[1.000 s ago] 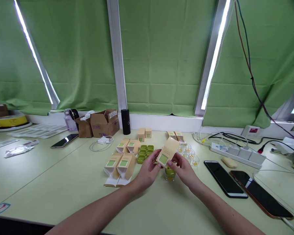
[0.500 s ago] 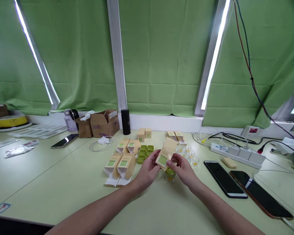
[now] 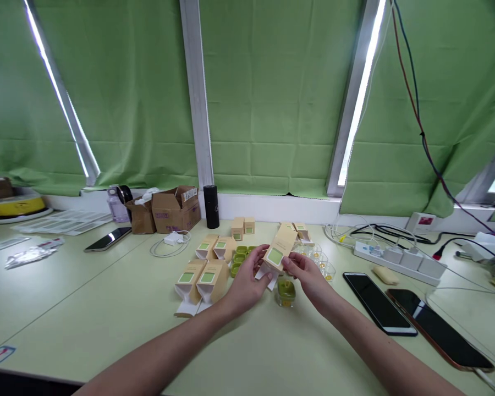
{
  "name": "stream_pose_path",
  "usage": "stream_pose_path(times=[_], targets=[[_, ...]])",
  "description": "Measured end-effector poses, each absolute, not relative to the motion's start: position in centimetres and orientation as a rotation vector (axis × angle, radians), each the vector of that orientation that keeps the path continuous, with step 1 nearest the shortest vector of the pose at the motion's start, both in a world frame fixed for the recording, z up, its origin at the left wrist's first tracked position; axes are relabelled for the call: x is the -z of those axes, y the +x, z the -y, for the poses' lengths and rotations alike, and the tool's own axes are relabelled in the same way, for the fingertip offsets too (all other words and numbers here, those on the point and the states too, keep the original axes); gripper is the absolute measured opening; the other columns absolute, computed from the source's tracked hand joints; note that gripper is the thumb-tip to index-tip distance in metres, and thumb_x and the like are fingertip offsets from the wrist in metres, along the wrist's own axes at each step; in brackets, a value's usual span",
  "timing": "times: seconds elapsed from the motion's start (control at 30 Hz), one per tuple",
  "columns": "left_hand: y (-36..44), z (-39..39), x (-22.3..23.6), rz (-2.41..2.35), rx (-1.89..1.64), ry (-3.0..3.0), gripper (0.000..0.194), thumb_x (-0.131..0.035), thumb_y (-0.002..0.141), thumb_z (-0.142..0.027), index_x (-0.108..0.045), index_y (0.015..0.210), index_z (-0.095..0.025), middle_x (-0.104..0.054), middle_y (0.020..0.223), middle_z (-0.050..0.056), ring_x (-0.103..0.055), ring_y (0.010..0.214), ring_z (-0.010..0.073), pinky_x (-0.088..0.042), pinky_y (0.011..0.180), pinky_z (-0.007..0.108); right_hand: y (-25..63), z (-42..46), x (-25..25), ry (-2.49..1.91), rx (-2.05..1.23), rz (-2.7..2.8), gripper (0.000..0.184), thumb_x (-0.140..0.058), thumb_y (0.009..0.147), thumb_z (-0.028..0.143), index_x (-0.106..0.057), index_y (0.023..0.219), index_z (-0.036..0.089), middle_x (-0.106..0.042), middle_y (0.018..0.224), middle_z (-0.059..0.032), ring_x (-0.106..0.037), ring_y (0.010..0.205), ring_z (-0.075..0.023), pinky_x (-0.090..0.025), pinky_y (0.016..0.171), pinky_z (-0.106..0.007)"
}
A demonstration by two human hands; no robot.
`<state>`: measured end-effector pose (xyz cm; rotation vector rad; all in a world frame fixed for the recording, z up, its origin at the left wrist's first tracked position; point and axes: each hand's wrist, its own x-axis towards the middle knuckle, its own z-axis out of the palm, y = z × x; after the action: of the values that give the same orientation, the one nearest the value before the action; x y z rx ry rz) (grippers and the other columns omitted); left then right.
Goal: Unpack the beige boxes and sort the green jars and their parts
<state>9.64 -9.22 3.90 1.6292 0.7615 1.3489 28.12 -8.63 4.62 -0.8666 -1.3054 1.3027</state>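
Between my two hands is a small tan carton (image 3: 281,247) with a green label window, its white lower flap hanging open toward me. My left hand (image 3: 247,283) grips its left side and flap. The fingers of my right hand (image 3: 307,269) pinch its right edge. Just below, on the table, stands a small clear jar with a green lid (image 3: 286,292), touched by neither hand. Left of my hands are several tan cartons (image 3: 212,278) with open flaps, and green lids (image 3: 240,257) in rows, partly covered by my left hand. Clear jars (image 3: 319,258) are grouped behind my right hand.
Two phones (image 3: 379,302) lie at the right, near a white power strip (image 3: 400,257) with cables. Two closed cartons (image 3: 243,227) stand farther back. Behind them are a black cylinder (image 3: 211,207) and a brown cardboard box (image 3: 175,212). Another phone (image 3: 108,240) lies at the left.
The carton has turned and been raised slightly away from me; its top flap no longer stands up, and a white flap now hangs at its lower end. The green-lidded jar is more visible.
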Motion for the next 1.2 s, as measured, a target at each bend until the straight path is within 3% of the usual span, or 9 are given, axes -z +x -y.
stream_pose_path(times=[0.1,0.23,0.33,0.47,0.57,0.7,0.83,1.0,1.2], targets=[[9.6,9.2,-5.4,-0.875,-1.354,1.716,0.051,-0.076,0.085,-0.027,-0.055,0.131,-0.022,-0.065,0.134,0.014,-0.063,0.122,0.0295,-0.049,0.104,0.043,27.8,8.1,-5.0,-0.871,-1.273,1.275,0.053,-0.083,0.071,0.066,-0.074,0.095,0.020,-0.074,0.087,-0.0070,-0.066,0.083,-0.0229,-0.050,0.073,-0.033],[9.5,9.0,-6.7,-0.976,-1.337,1.778,0.042,-0.065,0.095,-0.043,-0.055,0.130,-0.022,-0.071,0.124,0.013,-0.067,0.111,0.0285,-0.050,0.095,0.041,27.3,6.8,-5.1,-0.864,-1.309,1.185,0.050,-0.083,0.073,0.065,-0.073,0.086,0.018,-0.068,0.079,-0.0032,-0.057,0.069,-0.0153,-0.041,0.060,-0.027],[9.8,8.7,-6.7,-1.004,-1.410,1.827,0.038,-0.054,0.101,-0.047,-0.058,0.128,-0.022,-0.072,0.118,0.011,-0.067,0.104,0.0272,-0.049,0.092,0.039,27.1,5.8,-4.8,-0.833,-1.366,1.149,0.052,-0.081,0.073,0.069,-0.069,0.074,0.018,-0.062,0.070,-0.0012,-0.048,0.059,-0.0117,-0.034,0.053,-0.026],[10.4,8.2,-5.3,-1.009,-1.473,1.783,0.036,-0.047,0.103,-0.046,-0.061,0.123,-0.020,-0.073,0.114,0.010,-0.066,0.096,0.0252,-0.050,0.084,0.036,27.2,5.1,-3.8,-0.860,-1.345,1.119,0.057,-0.079,0.070,0.074,-0.069,0.076,0.018,-0.060,0.062,-0.0005,-0.041,0.053,-0.0116,-0.029,0.050,-0.027],[10.6,8.0,-4.2,-1.025,-1.465,1.729,0.035,-0.049,0.102,-0.047,-0.059,0.123,-0.020,-0.073,0.110,0.010,-0.067,0.089,0.0233,-0.051,0.078,0.034,27.3,5.4,-3.4,-0.885,-1.323,1.167,0.059,-0.078,0.071,0.075,-0.072,0.082,0.017,-0.069,0.071,-0.0046,-0.047,0.056,-0.0136,-0.032,0.052,-0.027],[10.4,8.1,-3.5,-0.907,-1.441,1.630,0.040,-0.067,0.093,-0.047,-0.055,0.122,-0.022,-0.069,0.121,0.011,-0.068,0.104,0.0254,-0.054,0.081,0.033,27.2,6.4,-3.6,-0.858,-1.326,1.227,0.061,-0.077,0.072,0.075,-0.076,0.093,0.017,-0.077,0.089,-0.0096,-0.061,0.070,-0.0197,-0.042,0.058,-0.029],[10.2,8.5,-3.5,-0.839,-1.398,1.602,0.056,-0.081,0.083,-0.042,-0.052,0.126,-0.023,-0.065,0.131,0.013,-0.065,0.116,0.0279,-0.056,0.088,0.036,27.1,7.0,-4.0,-0.877,-1.310,1.210,0.061,-0.076,0.072,0.074,-0.078,0.094,0.017,-0.079,0.093,-0.0106,-0.065,0.075,-0.0222,-0.047,0.064,-0.031],[10.2,8.7,-3.5,-0.780,-1.401,1.582,0.054,-0.079,0.085,-0.044,-0.052,0.127,-0.022,-0.064,0.131,0.013,-0.062,0.122,0.0284,-0.051,0.099,0.039,27.2,7.4,-4.0,-0.898,-1.330,1.211,0.060,-0.077,0.072,0.074,-0.078,0.092,0.018,-0.079,0.090,-0.0096,-0.066,0.076,-0.0234,-0.050,0.067,-0.033],[9.8,8.7,-3.8,-0.660,-1.348,1.319,0.051,-0.074,0.087,-0.050,-0.053,0.123,-0.021,-0.072,0.118,0.010,-0.069,0.105,0.0256,-0.051,0.091,0.036,27.8,7.2,-3.7,-0.873,-1.324,1.265,0.057,-0.078,0.074,0.071,-0.078,0.092,0.017,-0.078,0.089,-0.0090,-0.063,0.073,-0.0204,-0.047,0.068,-0.031]])
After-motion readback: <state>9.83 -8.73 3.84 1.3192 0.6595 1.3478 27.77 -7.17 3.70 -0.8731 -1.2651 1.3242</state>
